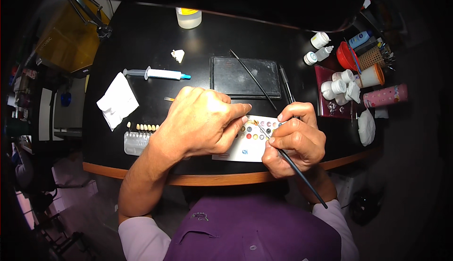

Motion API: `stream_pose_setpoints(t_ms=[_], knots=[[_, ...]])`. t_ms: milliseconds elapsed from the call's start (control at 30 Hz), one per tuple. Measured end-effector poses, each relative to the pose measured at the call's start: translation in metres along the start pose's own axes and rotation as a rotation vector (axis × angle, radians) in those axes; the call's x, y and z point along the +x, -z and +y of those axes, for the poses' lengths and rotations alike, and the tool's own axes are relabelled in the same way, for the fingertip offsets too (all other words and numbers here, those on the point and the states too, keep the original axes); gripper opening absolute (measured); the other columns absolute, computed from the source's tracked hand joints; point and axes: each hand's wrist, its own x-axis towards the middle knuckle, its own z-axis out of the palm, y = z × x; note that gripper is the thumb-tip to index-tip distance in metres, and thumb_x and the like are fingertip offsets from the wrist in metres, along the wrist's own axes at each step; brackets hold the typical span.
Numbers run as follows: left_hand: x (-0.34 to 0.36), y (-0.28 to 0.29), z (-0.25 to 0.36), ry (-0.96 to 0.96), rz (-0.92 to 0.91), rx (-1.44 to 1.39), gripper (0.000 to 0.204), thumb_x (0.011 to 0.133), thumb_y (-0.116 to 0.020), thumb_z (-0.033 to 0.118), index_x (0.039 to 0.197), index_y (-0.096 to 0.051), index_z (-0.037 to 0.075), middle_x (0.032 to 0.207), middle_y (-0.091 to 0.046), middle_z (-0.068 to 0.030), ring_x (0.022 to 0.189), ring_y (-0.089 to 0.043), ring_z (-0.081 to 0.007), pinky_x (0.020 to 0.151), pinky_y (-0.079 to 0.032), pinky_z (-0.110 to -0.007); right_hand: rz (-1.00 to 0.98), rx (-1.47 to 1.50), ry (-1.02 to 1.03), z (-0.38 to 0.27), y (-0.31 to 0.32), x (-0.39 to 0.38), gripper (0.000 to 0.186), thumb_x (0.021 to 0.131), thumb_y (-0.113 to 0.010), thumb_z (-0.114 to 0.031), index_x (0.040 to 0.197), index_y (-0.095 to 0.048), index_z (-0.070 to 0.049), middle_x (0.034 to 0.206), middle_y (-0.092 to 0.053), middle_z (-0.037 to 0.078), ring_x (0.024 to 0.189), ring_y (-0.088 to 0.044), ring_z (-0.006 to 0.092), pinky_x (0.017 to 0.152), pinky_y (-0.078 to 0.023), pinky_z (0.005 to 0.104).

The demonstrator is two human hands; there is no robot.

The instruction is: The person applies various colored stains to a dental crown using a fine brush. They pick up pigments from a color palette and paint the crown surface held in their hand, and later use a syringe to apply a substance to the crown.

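My right hand (pixel 299 140) grips a thin dark-handled paintbrush (pixel 302 176). The brush slants up and left, its tip among the wells of a white paint palette (pixel 236 155). Round pans of yellow, red, grey and other colours show in rows on the palette, between my hands. My left hand (pixel 198 119) hangs over the palette's left part, thumb and forefinger pinched together close to the brush tip. What the pinch holds is too small to make out. A flat tan tip (pixel 169 99) of some tool pokes out beside the left hand; the rest is hidden.
A black rectangular tray (pixel 245 79) with a thin brush (pixel 252 78) across it lies beyond my hands. To the left are a syringe (pixel 163 74), white tissue (pixel 118 101) and a tooth shade guide (pixel 137 143). Small jars (pixel 332 87) crowd the right; a bottle (pixel 188 19) stands far back.
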Motion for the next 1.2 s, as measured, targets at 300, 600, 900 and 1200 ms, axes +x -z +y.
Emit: stream_pose_setpoints(t_ms=[300,600,900,1200], knots=[[0.001,0.001,0.000,0.014,-0.014,-0.007,0.030,0.091,-0.074,0.023,0.114,-0.084,0.007,0.072,-0.074,-0.0116,0.061,-0.072,-0.0280,0.057,-0.055,-0.039,-0.030,0.007,-0.006,0.000,0.002,-0.001,0.023,0.058,-0.072,0.003,0.075,-0.062,-0.009,0.070,-0.064,-0.001,0.080,-0.062,0.0252,0.070,-0.051,0.0342],[0.002,0.002,0.001,0.018,-0.021,-0.008,0.029,0.091,-0.074,0.023,0.114,-0.084,0.007,0.070,-0.072,-0.0115,0.060,-0.071,-0.0278,0.057,-0.055,-0.039,-0.018,-0.002,-0.013,0.000,0.001,0.000,0.022,0.058,-0.072,0.003,0.074,-0.062,-0.010,0.069,-0.064,-0.001,0.079,-0.062,0.0247,0.070,-0.052,0.0333],[0.001,0.002,0.000,0.029,-0.021,-0.012,0.028,0.092,-0.074,0.023,0.112,-0.084,0.008,0.070,-0.073,-0.0112,0.060,-0.071,-0.0274,0.058,-0.055,-0.039,-0.035,0.140,-0.025,0.007,0.003,-0.007,0.018,0.060,-0.064,-0.002,0.076,-0.060,-0.008,0.064,-0.060,0.002,0.081,-0.055,0.0262,0.077,-0.047,0.0390],[0.003,0.002,0.004,0.071,-0.089,-0.167,0.028,0.095,-0.071,0.021,0.113,-0.083,0.004,0.078,-0.077,-0.0158,0.068,-0.074,-0.0306,0.063,-0.056,-0.040,0.012,0.214,-0.116,0.009,0.012,-0.011,0.012,0.073,-0.067,-0.007,0.081,-0.058,-0.009,0.068,-0.058,0.003,0.091,-0.053,0.0249,0.087,-0.047,0.0429]])
